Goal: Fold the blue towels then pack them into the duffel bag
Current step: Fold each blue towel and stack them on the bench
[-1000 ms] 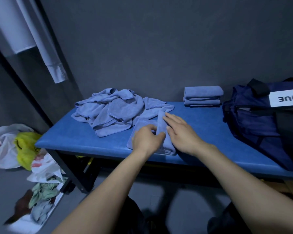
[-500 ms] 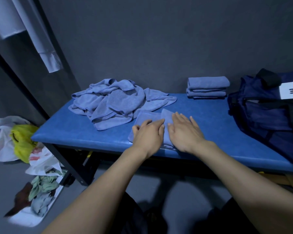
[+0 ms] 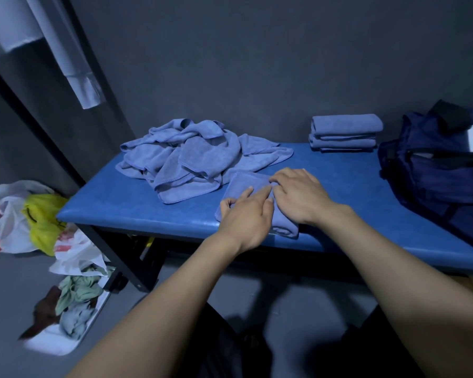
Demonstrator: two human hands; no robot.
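My left hand (image 3: 245,216) and right hand (image 3: 298,195) both rest on the folded towel (image 3: 246,184) at centre frame, near the front edge of the blue worktop (image 3: 126,203). My left fingers lie extended and flat on the cloth. My right fingers are bent at the towel's right edge; I cannot tell whether they pinch the cloth or only press it. The pile of unfolded towels (image 3: 191,156) lies just behind and to the left, touching the folded towel. The stack of folded towels (image 3: 344,132) stands at upper right against the wall. The duffel bag (image 3: 432,173) sits at the right edge of the frame. Plastic bags (image 3: 19,216) lie on the floor at lower left.
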